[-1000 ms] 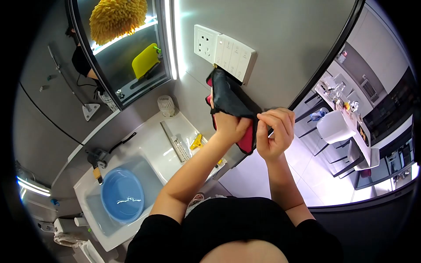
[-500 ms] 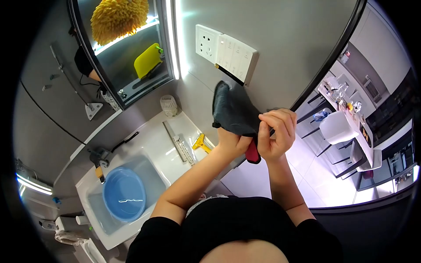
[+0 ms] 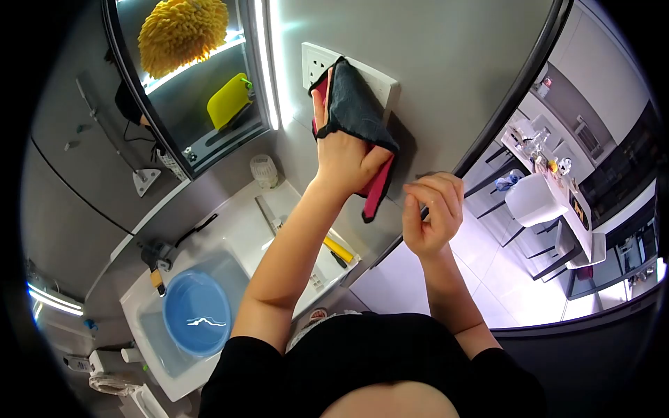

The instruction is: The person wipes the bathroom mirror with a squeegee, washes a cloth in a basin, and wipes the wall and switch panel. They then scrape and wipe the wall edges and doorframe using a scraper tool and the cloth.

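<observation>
My left hand [image 3: 345, 160] is closed on a dark grey cleaning cloth [image 3: 355, 104] with a red underside and black edging. It presses the cloth up against the white socket and switch panel [image 3: 380, 80] on the grey wall, covering most of the switches. One corner of the cloth hangs below the hand. To the right, apart from the cloth, my right hand [image 3: 435, 212] is loosely curled, its thumb near the fingertips and nothing visible in it.
At lower left, a blue basin [image 3: 197, 313] with water stands in the white sink [image 3: 240, 279]. On the counter are a ribbed glass [image 3: 264, 171] and a yellow-handled tool [image 3: 338, 249]. A yellow chenille mitt [image 3: 182, 35] hangs by the mirror cabinet. A doorway on the right shows white chairs [image 3: 535, 205].
My left hand has carried the cloth up and left onto the wall panel. The cloth has left my right hand, which stays almost where it was.
</observation>
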### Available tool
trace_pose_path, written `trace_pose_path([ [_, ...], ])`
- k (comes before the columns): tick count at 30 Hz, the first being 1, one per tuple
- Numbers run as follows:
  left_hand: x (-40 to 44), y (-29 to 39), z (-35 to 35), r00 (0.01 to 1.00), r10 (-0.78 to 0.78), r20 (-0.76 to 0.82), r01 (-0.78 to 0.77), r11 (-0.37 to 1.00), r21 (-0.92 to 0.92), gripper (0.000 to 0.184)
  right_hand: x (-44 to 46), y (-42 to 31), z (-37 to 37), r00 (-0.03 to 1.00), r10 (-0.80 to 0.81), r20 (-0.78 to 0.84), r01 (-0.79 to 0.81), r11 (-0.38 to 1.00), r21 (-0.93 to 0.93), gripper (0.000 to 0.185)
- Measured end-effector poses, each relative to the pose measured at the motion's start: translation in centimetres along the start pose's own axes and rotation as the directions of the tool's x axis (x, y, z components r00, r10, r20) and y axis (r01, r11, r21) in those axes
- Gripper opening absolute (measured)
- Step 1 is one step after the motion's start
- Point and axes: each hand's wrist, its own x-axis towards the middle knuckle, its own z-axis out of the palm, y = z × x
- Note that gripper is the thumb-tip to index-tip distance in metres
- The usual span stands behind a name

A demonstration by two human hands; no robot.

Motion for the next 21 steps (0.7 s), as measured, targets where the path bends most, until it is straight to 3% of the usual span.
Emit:
trace_pose_path([
  [1,-0.3,0.1,0.1,0.998,-0.023,0.055,0.024,1.000,-0.017,0.041,0.0,0.0,0.0,1.000,-0.001,0.003,0.001,1.000,0.004,0.010],
  [9,-5.8,0.8,2.3,0.993,-0.100,0.064,0.100,0.995,0.008,0.048,-0.1,0.0,0.1,1.000,-0.001,-0.003,0.001,1.000,-0.006,0.011],
  [10,-6.4,1.3,2.5,0.984,-0.163,0.077,0.170,0.980,-0.099,0.039,-0.1,0.0,0.2,1.000,-0.002,-0.007,0.002,1.000,-0.010,0.011],
  [13,-6.7,1.9,2.5,0.961,-0.228,0.154,0.252,0.955,-0.154,0.032,-0.2,0.0,0.2,1.000,-0.001,-0.014,0.001,1.000,-0.008,0.011],
  [14,-6.2,2.0,2.5,0.994,-0.104,0.026,0.105,0.994,-0.022,0.031,-0.1,0.0,0.2,1.000,-0.002,-0.016,0.002,1.000,-0.007,0.011],
  [17,-4.0,2.1,1.7,0.979,0.147,-0.142,-0.130,0.984,0.118,0.026,-0.1,0.0,0.2,1.000,-0.009,-0.022,0.009,1.000,-0.012,0.010],
  [18,-3.8,1.9,1.6,0.997,0.036,-0.068,-0.036,0.999,-0.002,0.024,-0.1,0.0,0.2,1.000,-0.011,-0.025,0.011,1.000,-0.005,0.010],
  [21,-1.5,2.0,0.8,0.998,-0.034,-0.046,0.026,0.988,-0.154,0.021,-0.1,0.1,0.2,1.000,-0.010,-0.025,0.010,1.000,0.004,0.009],
])
